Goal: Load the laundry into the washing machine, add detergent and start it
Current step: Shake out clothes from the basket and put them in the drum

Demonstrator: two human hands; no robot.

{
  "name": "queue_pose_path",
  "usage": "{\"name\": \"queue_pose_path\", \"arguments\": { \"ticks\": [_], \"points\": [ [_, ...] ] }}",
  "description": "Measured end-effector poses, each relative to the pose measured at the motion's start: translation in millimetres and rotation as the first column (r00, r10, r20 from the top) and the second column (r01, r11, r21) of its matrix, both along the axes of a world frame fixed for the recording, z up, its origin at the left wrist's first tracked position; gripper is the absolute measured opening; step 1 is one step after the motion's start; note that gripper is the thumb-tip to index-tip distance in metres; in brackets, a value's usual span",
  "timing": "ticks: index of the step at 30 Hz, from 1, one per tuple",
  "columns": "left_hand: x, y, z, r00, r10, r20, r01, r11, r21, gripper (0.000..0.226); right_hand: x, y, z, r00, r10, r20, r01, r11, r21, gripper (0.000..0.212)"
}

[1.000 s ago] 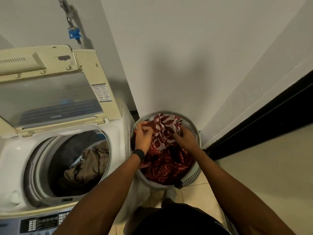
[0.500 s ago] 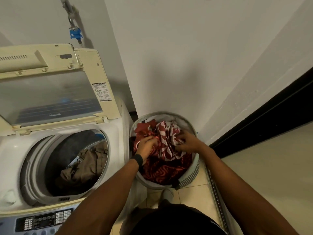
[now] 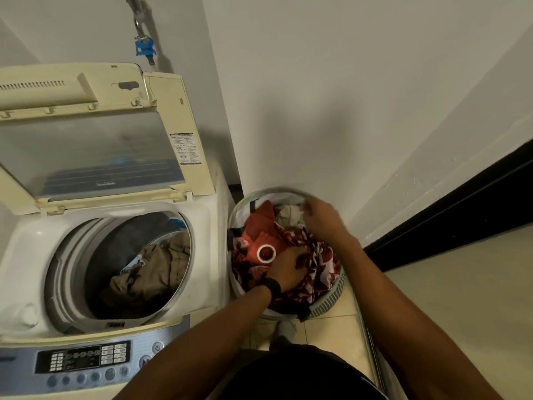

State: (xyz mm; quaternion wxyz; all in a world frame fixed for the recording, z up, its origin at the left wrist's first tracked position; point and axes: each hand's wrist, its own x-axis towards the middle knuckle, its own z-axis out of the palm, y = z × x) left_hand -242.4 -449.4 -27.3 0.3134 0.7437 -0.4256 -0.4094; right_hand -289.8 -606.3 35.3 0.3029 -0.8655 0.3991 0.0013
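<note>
Tiled corner (image 3: 334,336): basket (image 3: 328,302) of soft, light laundry (image 3: 288,212), best gathered in bunches. Our left hand (image 3: 284,268) grips red cloth (image 3: 318,265); right hand (image 3: 324,220): hold unclear.

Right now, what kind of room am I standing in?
Probably a home laundry corner: a top-loading washing machine with its lid up, a laundry basket of clothes beside it, tiled floor.

Your washing machine (image 3: 207,223), lower left, shows smooth glossy plastic; its raised lid (image 3: 86,157) is yellowed plastic round a hazy clear panel. The basket (image 3: 328,301), centre right, is matt slotted plastic holding soft patterned cloth (image 3: 320,272), and creased khaki cloth (image 3: 155,269) lies in the drum (image 3: 109,246). The wall (image 3: 317,96) looks matt painted, the floor tiles (image 3: 334,336) faintly glossy.
</note>
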Motion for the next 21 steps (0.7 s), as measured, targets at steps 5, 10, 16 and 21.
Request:
{"name": "queue_pose_path", "arguments": {
  "ticks": [5,10,16,21],
  "points": [
    [15,11,0,0.985,-0.17,0.009,0.169,0.985,0.038,0.037,-5,35,-49,0.973,0.189,-0.135,-0.147,0.951,0.273,0.057],
    [47,33,-24,0.863,0.505,-0.018,-0.505,0.863,-0.015,0.025,-25,25,-71,0.989,0.062,-0.131,-0.034,0.978,0.206,0.034],
    [79,18,-80,0.666,0.719,-0.199,-0.616,0.681,0.395,0.08,-35,25,-73,0.997,-0.028,-0.073,0.043,0.977,0.208,0.026],
    [76,11,-79,0.736,0.629,-0.251,-0.501,0.755,0.423,0.066,-47,22,-70,0.995,-0.063,-0.074,0.077,0.976,0.206,0.031]
  ]
}}
